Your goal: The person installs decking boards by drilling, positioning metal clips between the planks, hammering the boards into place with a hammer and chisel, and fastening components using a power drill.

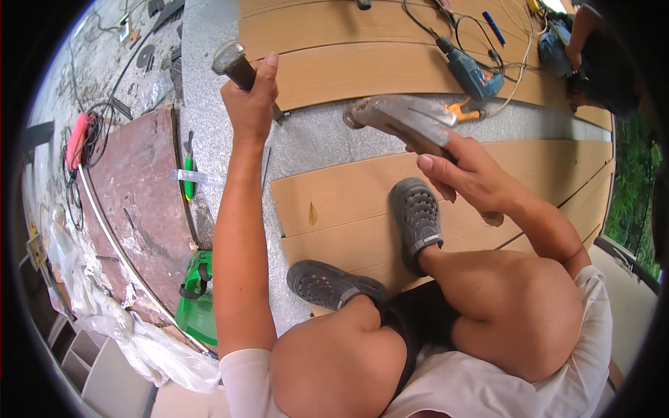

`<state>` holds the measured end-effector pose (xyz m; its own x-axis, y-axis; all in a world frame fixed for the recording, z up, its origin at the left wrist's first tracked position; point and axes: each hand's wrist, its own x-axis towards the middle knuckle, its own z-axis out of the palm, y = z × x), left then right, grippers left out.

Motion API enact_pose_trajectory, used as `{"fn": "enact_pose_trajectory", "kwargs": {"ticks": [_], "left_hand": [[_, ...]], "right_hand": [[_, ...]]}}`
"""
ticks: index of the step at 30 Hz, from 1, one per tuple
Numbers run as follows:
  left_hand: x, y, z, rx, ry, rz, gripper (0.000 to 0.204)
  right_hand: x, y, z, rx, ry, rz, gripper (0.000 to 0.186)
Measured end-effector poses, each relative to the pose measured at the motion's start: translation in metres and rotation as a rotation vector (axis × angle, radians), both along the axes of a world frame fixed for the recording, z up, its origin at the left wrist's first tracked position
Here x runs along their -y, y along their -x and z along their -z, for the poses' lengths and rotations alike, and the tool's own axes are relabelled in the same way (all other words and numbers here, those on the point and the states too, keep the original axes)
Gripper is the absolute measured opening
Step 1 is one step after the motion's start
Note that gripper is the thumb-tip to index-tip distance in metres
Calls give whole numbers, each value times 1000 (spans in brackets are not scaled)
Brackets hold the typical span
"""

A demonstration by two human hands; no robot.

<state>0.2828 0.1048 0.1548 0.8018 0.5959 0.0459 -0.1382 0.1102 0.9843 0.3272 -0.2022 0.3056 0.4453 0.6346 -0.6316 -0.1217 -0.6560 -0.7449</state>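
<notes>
My left hand (pixel 252 104) is wrapped round a dark steel chisel (pixel 240 68), its broad worn striking end above the fist. The chisel's lower end points at the grey concrete strip (pixel 306 132) by the edge of a tan board (pixel 334 73); I cannot tell whether it touches. In my right hand (pixel 474 171) is a claw hammer (pixel 397 120), gripped by its handle, whose butt shows below the hand. The hammer head is raised to the right of the chisel, apart from it. Both my feet, in dark clogs, are below the strip, one on another tan board (pixel 348 202).
A blue corded drill (pixel 470 70), an orange clip (pixel 461 110) and a blue pen (pixel 493 28) lie on or beside the far boards. A co-worker's hand (pixel 573 57) is at the upper right. Left are a green knife (pixel 189 180), a ruler (pixel 202 178) and a brown panel (pixel 132 188).
</notes>
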Motion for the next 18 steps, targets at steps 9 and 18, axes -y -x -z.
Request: {"fn": "enact_pose_trajectory", "kwargs": {"ticks": [9,18], "left_hand": [[17,6,12,28,-269,-125,46],[22,2,12,62,-300,-150,35]], "right_hand": [[-43,-13,-65,268,-467,-28,41],[-100,-22,-105,277,-143,-141,36]]}}
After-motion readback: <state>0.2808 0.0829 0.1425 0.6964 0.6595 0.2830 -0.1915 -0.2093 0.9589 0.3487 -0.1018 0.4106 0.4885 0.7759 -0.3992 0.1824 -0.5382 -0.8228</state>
